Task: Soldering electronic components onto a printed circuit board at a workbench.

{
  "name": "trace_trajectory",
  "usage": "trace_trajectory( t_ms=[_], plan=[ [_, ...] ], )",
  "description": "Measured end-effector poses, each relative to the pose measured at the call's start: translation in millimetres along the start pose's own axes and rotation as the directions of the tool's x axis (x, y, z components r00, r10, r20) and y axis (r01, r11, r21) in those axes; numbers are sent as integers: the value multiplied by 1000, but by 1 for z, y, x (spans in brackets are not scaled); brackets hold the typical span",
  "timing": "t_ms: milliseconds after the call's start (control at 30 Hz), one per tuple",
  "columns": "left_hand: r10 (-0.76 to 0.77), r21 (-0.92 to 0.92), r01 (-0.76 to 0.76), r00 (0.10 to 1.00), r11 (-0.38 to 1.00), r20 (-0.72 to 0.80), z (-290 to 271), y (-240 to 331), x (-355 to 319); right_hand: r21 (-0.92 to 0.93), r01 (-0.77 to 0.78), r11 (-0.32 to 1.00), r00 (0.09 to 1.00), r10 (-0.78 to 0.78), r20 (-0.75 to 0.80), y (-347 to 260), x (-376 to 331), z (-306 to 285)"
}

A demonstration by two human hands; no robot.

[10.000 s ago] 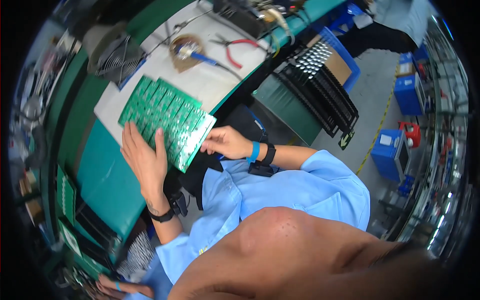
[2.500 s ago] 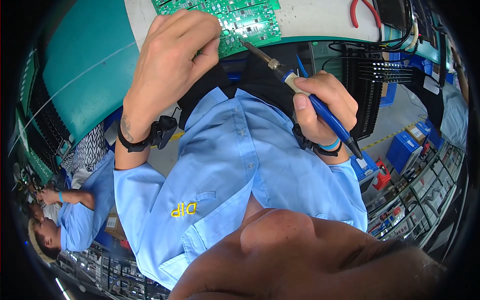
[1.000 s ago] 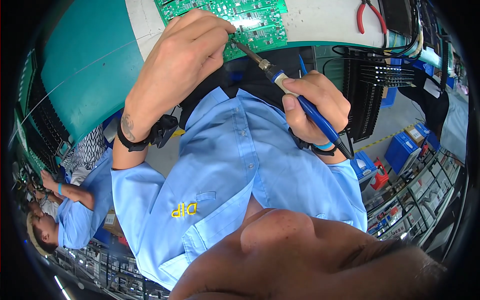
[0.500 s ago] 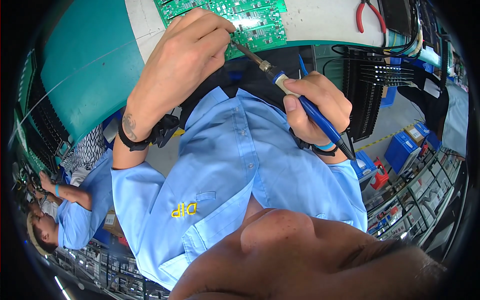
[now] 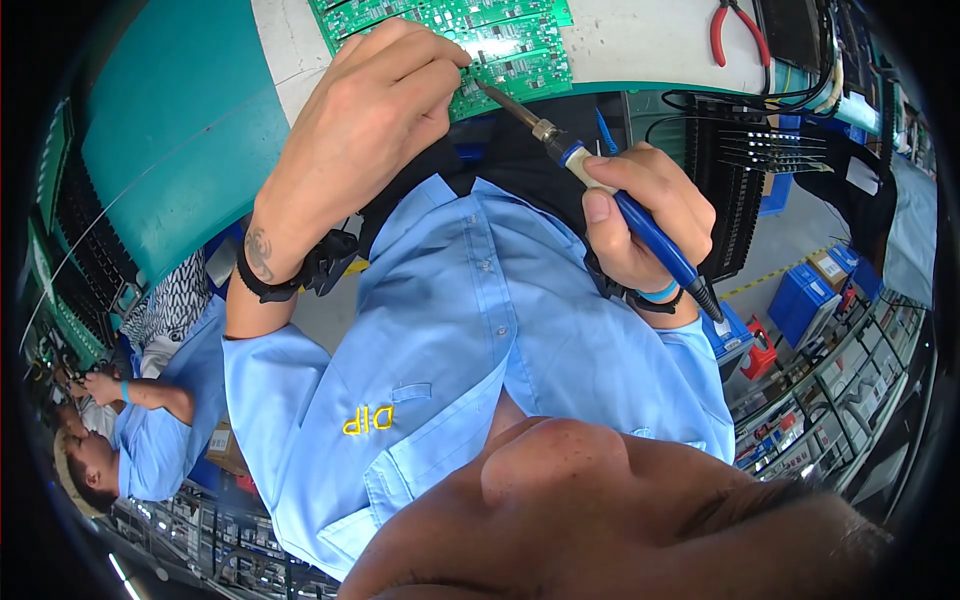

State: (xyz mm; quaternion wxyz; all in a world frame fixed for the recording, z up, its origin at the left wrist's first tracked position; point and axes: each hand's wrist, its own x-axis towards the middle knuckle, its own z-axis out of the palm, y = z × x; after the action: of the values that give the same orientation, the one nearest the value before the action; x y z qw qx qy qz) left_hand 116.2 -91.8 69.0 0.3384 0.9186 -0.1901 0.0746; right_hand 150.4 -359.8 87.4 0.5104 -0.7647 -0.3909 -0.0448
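Note:
A soldering iron (image 5: pixel 655 238) with a blue handle is gripped in my right hand (image 5: pixel 635 205), pen-like. Its metal tip reaches the near part of a green printed circuit board panel (image 5: pixel 530 68), close to my left fingertips; whether it touches cannot be made out. My left hand (image 5: pixel 370 120) rests over the panel's left part, thumb and fingers pinched together. Toward it from the left runs a thin solder wire (image 5: pixel 205 130), whose end is hidden by the fingers. Small dark components dot the panel.
Red-handled pliers (image 5: pixel 718 38) lie on the white bench surface, right of the panel. Black cables (image 5: pixel 800 100) run along the right edge. A teal mat (image 5: pixel 180 150) covers the left. Blue bins (image 5: pixel 803 303) stand on the right. Another person (image 5: pixel 160 430) works at far left.
My right hand and the soldering iron have shifted slightly right, its tip drawing back a little from my left fingertips. My left hand has barely moved. The other person's hand has moved.

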Motion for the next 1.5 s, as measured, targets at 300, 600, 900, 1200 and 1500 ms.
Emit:
trace_trajectory(
  t_ms=[300,600,900,1200,1500],
  plan=[
    [5,-14,-6,1000,1000,-29,2,-4,-3,7,-10,1000,999,10,33,2,0,2],
    [-3,-16,3,1000,1000,-19,2,-1,0,8,-34,999,997,33,69,1,6,-1],
    [19,-12,-19,999,1000,-32,2,-4,0,16,-69,997,995,68,72,-3,11,-9],
    [2,-47,-4,999,999,-49,-1,-5,1,-304,-66,950,961,-22,-275,76,41,-25],
    [-27,27,31,991,999,-131,-10,-6,2,100,-138,985,908,167,-384,43,33,-9]
  ],
)
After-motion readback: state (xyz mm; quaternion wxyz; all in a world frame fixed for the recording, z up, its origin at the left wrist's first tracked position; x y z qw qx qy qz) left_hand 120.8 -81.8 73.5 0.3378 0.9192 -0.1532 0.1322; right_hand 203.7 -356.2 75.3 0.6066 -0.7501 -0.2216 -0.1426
